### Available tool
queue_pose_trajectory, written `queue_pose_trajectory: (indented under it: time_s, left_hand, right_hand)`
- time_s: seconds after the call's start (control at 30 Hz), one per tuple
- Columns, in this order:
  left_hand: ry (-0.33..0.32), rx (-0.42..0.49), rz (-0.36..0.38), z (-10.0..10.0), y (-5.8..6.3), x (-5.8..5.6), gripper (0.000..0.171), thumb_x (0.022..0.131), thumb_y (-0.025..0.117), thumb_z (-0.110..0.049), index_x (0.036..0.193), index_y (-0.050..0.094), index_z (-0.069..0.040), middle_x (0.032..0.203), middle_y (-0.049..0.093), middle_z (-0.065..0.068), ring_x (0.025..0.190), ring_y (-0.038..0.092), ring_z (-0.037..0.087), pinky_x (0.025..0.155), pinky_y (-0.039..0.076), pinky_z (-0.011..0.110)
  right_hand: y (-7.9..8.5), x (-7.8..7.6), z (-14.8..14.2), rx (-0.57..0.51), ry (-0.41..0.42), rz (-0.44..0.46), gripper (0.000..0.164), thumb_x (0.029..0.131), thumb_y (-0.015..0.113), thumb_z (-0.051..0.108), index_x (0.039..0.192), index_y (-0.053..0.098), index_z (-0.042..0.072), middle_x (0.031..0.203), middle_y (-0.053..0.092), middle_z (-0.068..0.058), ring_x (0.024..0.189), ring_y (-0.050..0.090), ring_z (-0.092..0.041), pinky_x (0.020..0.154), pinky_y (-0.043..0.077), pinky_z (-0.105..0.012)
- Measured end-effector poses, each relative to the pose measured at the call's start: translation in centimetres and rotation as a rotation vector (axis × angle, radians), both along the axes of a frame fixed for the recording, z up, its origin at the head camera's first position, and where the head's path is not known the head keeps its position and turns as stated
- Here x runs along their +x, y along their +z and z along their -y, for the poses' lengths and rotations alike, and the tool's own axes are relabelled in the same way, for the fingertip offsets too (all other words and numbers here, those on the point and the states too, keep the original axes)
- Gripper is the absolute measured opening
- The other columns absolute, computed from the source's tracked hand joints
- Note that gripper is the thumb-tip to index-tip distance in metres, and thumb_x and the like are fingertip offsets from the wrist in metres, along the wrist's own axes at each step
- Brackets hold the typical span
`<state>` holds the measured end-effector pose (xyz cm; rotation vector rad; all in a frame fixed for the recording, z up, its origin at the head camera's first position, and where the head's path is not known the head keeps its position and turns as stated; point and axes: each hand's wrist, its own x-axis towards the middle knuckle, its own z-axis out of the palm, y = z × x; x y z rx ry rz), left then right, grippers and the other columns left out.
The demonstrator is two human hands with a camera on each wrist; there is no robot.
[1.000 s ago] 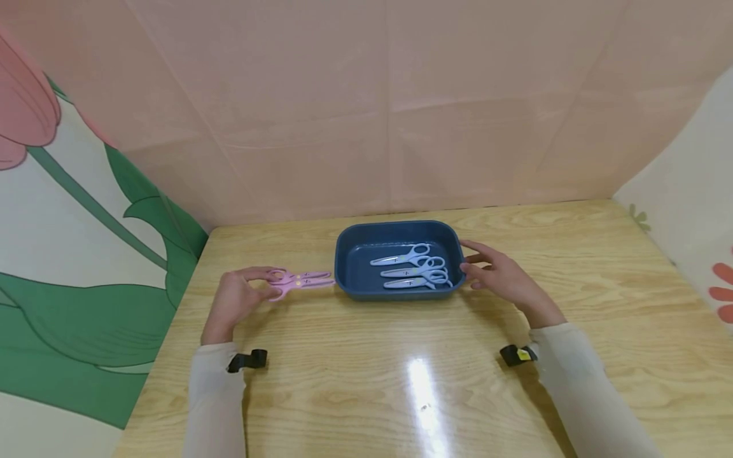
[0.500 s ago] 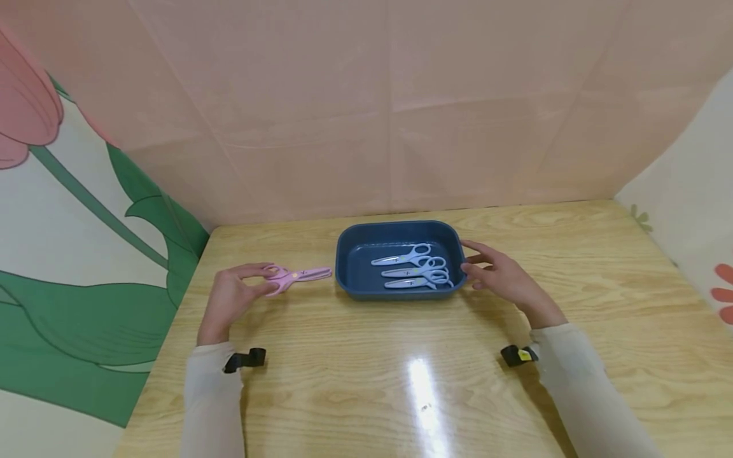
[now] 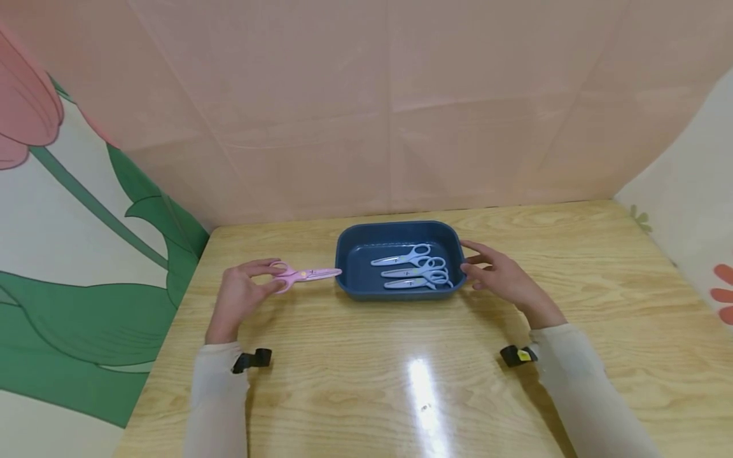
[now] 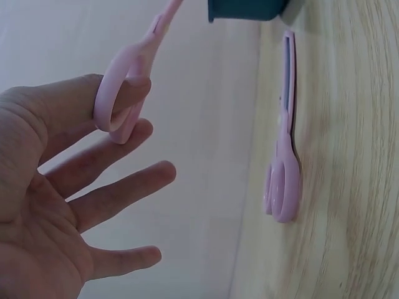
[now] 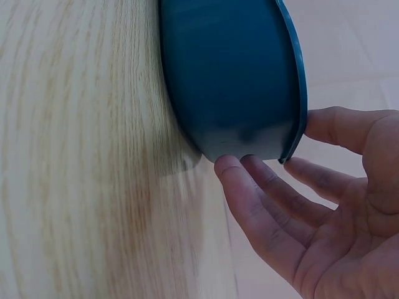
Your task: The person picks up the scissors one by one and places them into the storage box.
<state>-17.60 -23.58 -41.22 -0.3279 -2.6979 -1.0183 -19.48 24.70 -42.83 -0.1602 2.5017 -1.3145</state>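
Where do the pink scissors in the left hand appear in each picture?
Head: pink scissors left of centre, tips at the left rim of the blue tray.
Left wrist: pink scissors upper left; another pair lies at right.
Right wrist: not in it.
Shared landmark: blue tray, in all three.

Scissors (image 3: 420,271) lie rightward in the box (image 3: 395,296), apparently overlapping.

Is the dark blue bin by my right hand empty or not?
Not empty: the dark blue bin holds light blue scissors, mostly toward its right end; its left floor shows bare.
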Motion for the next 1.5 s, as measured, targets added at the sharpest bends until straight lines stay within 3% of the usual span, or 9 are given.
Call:
queue_pose_trajectory:
  time_s: [0.6,0.77,0.97,1.13,1.3,1.5]
  left_hand:
    - [-0.013,0.025,0.076,-2.7,1.4,-0.2,0.022,0.077,0.086,-0.018,0.097,0.081,-0.010,0.117,0.074,0.011,0.116,0.066,0.035,0.100,0.051,0.055]
    - [-0.014,0.024,0.085,-3.4,1.7,-0.7,0.021,0.075,0.088,-0.019,0.093,0.081,-0.011,0.114,0.075,0.011,0.112,0.068,0.034,0.094,0.054,0.054]
    - [0.000,-0.043,0.081,-4.2,1.7,-1.1,0.019,0.075,0.088,-0.023,0.090,0.082,-0.013,0.112,0.076,0.008,0.105,0.071,0.030,0.077,0.052,0.037]
    - [0.021,-0.069,0.107,-4.9,1.8,-1.2,0.019,0.076,0.087,-0.026,0.091,0.082,-0.015,0.115,0.075,0.006,0.106,0.069,0.028,0.074,0.045,0.028]
    - [0.024,-0.056,0.095,-5.3,1.8,-1.0,0.019,0.077,0.087,-0.023,0.091,0.081,-0.013,0.114,0.076,0.005,0.107,0.070,0.028,0.076,0.051,0.034]
    - [0.022,-0.030,0.106,-5.5,1.6,-1.0,0.019,0.076,0.087,-0.021,0.092,0.081,-0.011,0.114,0.076,0.007,0.108,0.070,0.030,0.089,0.057,0.046]
  right_hand:
    - [-0.1,0.1,0.0,-0.012,-0.006,-0.007,0.060,0.103,0.054,0.030,0.157,0.029,0.021,0.143,0.049,-0.028,0.105,0.067,-0.034,0.087,0.061,-0.044]
    - [-0.1,0.2,0.0,-0.017,-0.005,-0.016,0.060,0.103,0.054,0.031,0.157,0.030,0.020,0.142,0.050,-0.028,0.105,0.067,-0.033,0.086,0.061,-0.043]
    - [0.1,0.3,0.2,-0.018,-0.002,-0.016,0.061,0.103,0.055,0.030,0.157,0.029,0.019,0.142,0.050,-0.028,0.104,0.068,-0.033,0.085,0.061,-0.043]
    - [0.1,0.5,0.0,-0.038,-0.007,-0.010,0.062,0.104,0.053,0.031,0.158,0.027,0.019,0.142,0.049,-0.029,0.103,0.068,-0.033,0.086,0.061,-0.044]
    - [-0.3,1.0,0.2,-0.081,-0.027,-0.018,0.061,0.105,0.050,0.030,0.159,0.023,0.019,0.140,0.049,-0.033,0.098,0.069,-0.033,0.082,0.062,-0.042]
    - [-1.1,1.3,1.2,-0.071,-0.070,-0.032,0.058,0.106,0.047,0.028,0.159,0.023,0.023,0.141,0.049,-0.033,0.094,0.068,-0.030,0.081,0.062,-0.040]
